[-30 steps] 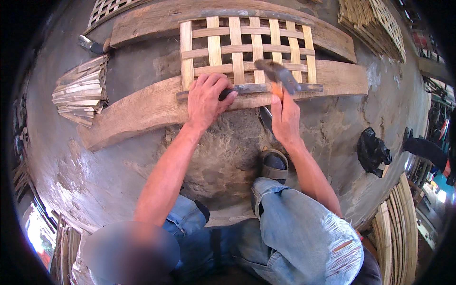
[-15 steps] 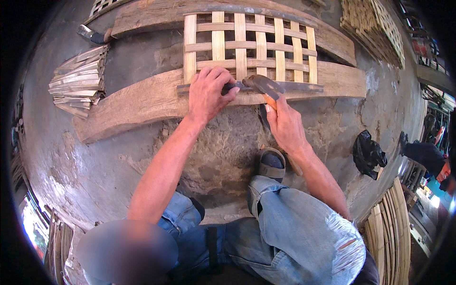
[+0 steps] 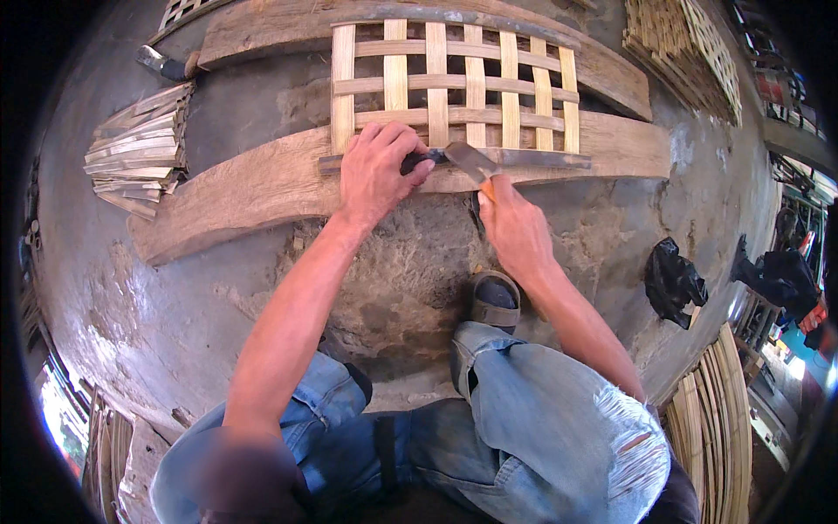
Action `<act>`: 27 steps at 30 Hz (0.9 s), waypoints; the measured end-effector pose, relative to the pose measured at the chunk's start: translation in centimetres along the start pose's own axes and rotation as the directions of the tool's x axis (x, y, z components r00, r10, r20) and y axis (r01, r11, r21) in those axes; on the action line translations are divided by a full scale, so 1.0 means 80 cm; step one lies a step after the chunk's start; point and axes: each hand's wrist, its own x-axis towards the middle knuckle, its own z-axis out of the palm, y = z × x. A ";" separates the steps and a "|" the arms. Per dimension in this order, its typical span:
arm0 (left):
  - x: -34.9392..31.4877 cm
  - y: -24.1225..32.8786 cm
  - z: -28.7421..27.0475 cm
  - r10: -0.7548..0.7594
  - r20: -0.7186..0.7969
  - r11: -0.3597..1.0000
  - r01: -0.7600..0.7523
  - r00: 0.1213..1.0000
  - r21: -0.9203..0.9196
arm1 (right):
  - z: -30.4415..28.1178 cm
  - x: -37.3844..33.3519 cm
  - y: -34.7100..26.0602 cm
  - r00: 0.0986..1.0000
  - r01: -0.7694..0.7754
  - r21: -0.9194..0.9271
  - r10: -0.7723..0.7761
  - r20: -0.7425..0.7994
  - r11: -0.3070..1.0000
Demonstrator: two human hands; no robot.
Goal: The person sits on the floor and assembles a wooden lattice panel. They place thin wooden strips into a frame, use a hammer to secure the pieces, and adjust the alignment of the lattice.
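Note:
A woven lattice panel of pale, flat wooden strips spans two curved planks, with a dark strip along its near edge. My left hand rests over that edge on the near plank, its thumb and fingers pinching a small dark piece against the strip. What kind of piece it is, I cannot make out. Just right of it, my right hand is wrapped round the orange handle of a hammer. The hammer's head lies at the strip, close to my left thumb.
A fan of thin wood strips lies on the floor at left, near a hatchet-like tool. Stacked lattice panels stand far right. A black plastic bag and long slats are at right. My sandaled foot is below the plank.
The hammer head has turned and shifted slightly toward my left hand, with my right hand moving a little left. My left hand keeps its pinch at the strip. The whole view drifts slightly.

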 end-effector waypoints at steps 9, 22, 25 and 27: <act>-0.003 -0.004 -0.010 -0.008 0.009 1.000 0.008 1.000 -0.022 | -0.021 0.008 -0.023 0.993 0.116 0.054 -0.116 0.000 0.992; -0.003 -0.001 -0.009 0.009 -0.030 0.999 -0.010 0.999 -0.041 | -0.016 0.001 -0.028 0.997 0.035 0.045 -0.038 0.065 0.998; 0.007 0.003 -0.001 0.028 -0.018 0.997 -0.029 0.999 -0.074 | -0.004 -0.004 0.000 1.000 -0.001 0.060 -0.001 0.025 0.998; -0.003 0.000 -0.012 0.022 -0.004 0.998 -0.022 1.000 -0.059 | -0.009 -0.010 -0.008 0.998 0.043 0.114 -0.037 -0.054 0.993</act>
